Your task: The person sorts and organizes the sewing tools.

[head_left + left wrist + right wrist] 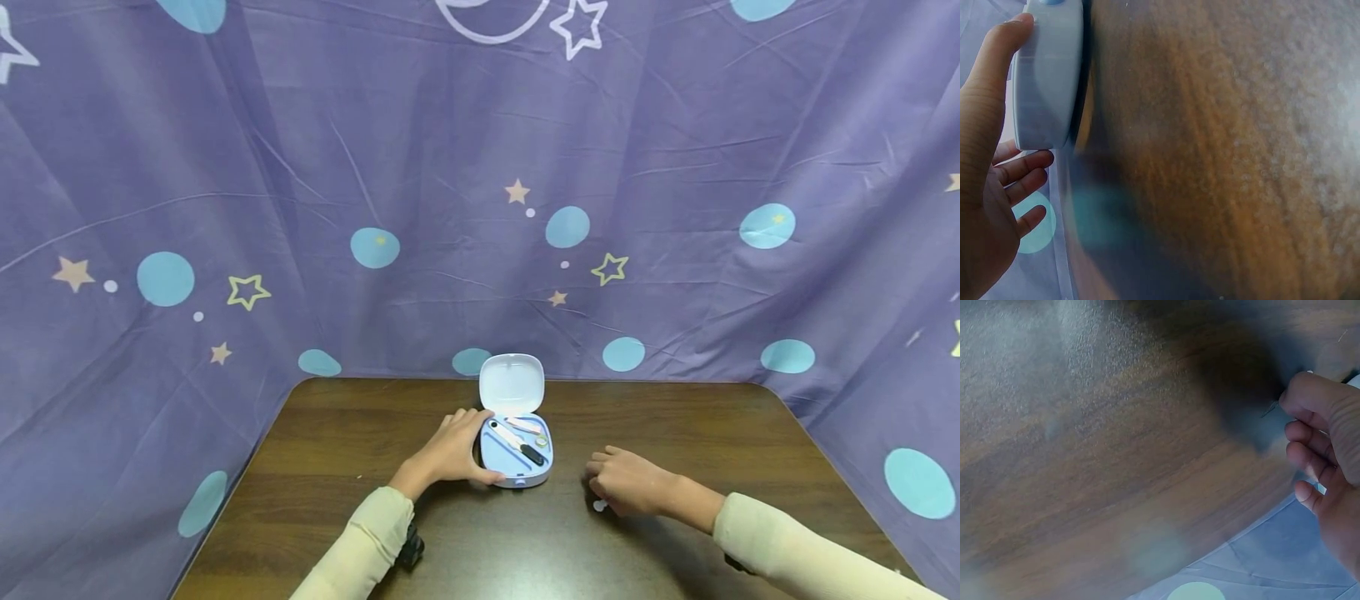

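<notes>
A light-blue case [516, 479] stands on the table with its white lid [512, 384] raised at the back. In it lie a slim white tool with a black end [517, 442], a pale pinkish piece [524, 425] and a small round greenish item [541, 440]. My left hand [452, 448] grips the case's left side, thumb at the front corner, fingers behind. To the right of the case, low over the table, my right hand [630, 483] has curled fingers and pinches a small whitish piece [599, 505]. A thin dark line shows by its thumb in the right wrist view; most of the piece is hidden.
The brown wooden table [337, 425] has rounded far corners. A purple cloth [465, 167] with stars and blue dots hangs behind it and along both sides. A black device [411, 547] is under the left wrist.
</notes>
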### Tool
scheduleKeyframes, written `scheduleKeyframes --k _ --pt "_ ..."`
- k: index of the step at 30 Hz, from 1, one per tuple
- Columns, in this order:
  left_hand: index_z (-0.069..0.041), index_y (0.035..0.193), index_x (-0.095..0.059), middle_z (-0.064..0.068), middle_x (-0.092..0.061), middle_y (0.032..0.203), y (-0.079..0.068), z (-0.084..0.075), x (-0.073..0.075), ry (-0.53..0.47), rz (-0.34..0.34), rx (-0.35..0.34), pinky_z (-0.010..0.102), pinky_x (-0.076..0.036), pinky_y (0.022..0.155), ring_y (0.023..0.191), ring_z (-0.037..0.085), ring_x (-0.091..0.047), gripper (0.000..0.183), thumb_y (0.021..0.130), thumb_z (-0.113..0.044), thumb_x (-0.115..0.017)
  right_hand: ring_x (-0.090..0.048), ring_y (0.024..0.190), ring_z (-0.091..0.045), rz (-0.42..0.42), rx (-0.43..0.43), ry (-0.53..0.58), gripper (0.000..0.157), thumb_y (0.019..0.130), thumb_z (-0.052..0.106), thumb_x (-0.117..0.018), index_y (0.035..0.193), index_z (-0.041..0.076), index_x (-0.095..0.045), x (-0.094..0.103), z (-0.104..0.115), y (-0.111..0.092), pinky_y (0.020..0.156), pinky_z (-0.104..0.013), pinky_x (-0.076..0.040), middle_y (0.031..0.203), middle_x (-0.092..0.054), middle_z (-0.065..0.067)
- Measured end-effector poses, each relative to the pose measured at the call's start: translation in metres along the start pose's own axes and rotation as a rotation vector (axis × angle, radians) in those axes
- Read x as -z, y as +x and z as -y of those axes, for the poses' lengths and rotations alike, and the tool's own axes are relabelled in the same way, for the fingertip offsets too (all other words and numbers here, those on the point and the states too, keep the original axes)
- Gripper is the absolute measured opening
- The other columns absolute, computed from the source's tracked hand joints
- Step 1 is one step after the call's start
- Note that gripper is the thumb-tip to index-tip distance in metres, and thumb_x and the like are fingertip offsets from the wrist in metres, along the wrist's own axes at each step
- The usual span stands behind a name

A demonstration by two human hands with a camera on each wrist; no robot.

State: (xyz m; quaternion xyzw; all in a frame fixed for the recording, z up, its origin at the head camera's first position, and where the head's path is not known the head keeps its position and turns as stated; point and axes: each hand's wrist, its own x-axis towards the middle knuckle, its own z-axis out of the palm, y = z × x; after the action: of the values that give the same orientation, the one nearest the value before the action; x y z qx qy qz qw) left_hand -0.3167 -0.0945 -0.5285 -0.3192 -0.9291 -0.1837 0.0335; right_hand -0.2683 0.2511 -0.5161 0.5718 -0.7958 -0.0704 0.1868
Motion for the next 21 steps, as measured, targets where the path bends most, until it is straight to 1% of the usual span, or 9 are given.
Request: scheduleKeyframes --k 3,11,15,18,21 --pt "-0.009 0.148 -0.046 0.005 -0.06 0.128 -0.0001 0.0003 -0.0004 0.002 0.004 0.002 0.041 -0.042 0.101 0.113 0.021 -0.051 0.107 0.067 -0.069 -0.083 -0.04 0.066 -0.005 -0.004 0.0 0.009 0.033 0.062 0.01 -0.083 0.059 0.024 -0.053 -0.0005 0.0004 0.0007 0.062 -0.021 -0.025 0.072 -0.048 0.013" --pt "-0.008 0.147 -0.047 0.005 -0.06 0.127 0.0002 0.0004 -0.0004 -0.003 0.003 0.003 0.041 -0.041 0.1 0.112 0.02 -0.051 0.107 0.066 -0.069 -0.083 -0.046 0.067 -0.008 -0.022 -0.038 0.037 0.034 0.058 0.011 -0.081 0.06 0.023 -0.05 0.0023 -0.0002 0.0008 0.061 -0.024 -0.032 0.07 -0.047 0.012" --pt "-0.008 0.147 -0.046 0.006 -0.06 0.128 0.0004 0.0001 -0.0003 -0.005 0.004 0.0 0.042 -0.041 0.101 0.113 0.021 -0.051 0.107 0.067 -0.068 -0.083 -0.047 0.069 -0.008 0.015 -0.071 0.074 0.034 0.057 0.014 -0.081 0.062 0.023 -0.049 0.0034 0.0001 -0.0001 0.063 -0.023 -0.031 0.07 -0.047 0.012" --pt "-0.008 0.147 -0.046 0.006 -0.06 0.128 -0.0002 -0.0002 0.0012 -0.001 0.005 -0.003 0.042 -0.041 0.102 0.113 0.022 -0.051 0.107 0.067 -0.068 -0.083 -0.047 0.07 -0.008 0.048 -0.077 0.093 0.031 0.057 0.016 -0.081 0.063 0.023 -0.051 0.0039 0.0013 0.0023 0.063 -0.023 -0.028 0.072 -0.049 0.012" --pt "-0.008 0.147 -0.046 0.007 -0.06 0.128 -0.0002 -0.0008 0.0024 -0.003 0.005 -0.004 0.043 -0.041 0.101 0.113 0.023 -0.051 0.107 0.067 -0.068 -0.084 -0.048 0.071 -0.008 0.061 -0.074 0.095 0.03 0.056 0.017 -0.082 0.062 0.023 -0.053 0.005 0.0028 0.0055 0.063 -0.022 -0.027 0.073 -0.05 0.012"
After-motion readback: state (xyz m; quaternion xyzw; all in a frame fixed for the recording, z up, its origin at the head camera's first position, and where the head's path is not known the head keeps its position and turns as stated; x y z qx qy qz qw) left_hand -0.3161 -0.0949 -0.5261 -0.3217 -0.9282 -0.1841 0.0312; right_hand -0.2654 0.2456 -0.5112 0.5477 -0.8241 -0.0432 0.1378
